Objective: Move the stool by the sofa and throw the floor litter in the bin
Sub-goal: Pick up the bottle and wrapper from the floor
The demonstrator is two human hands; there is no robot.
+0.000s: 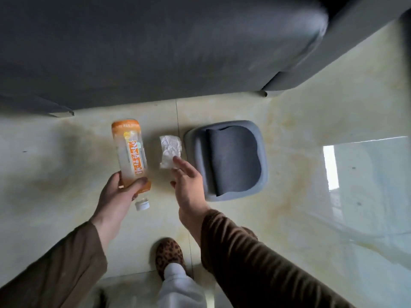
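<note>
An empty plastic bottle (131,150) with an orange label and a white cap is held near its neck by my left hand (119,195), cap end pointing toward me. A crumpled white tissue (170,150) lies on the floor just right of the bottle. My right hand (189,185) reaches over it with fingers spread, its fingertips at the tissue's near edge. Right of the tissue stands a grey bin (260,150) with a dark liner, seen from above. No stool is in view.
A dark grey sofa (155,47) fills the top of the view, its front edge just beyond the litter. The floor (300,130) is glossy pale tile with a window reflection at the right. My foot in a leopard-print slipper (169,256) stands below the hands.
</note>
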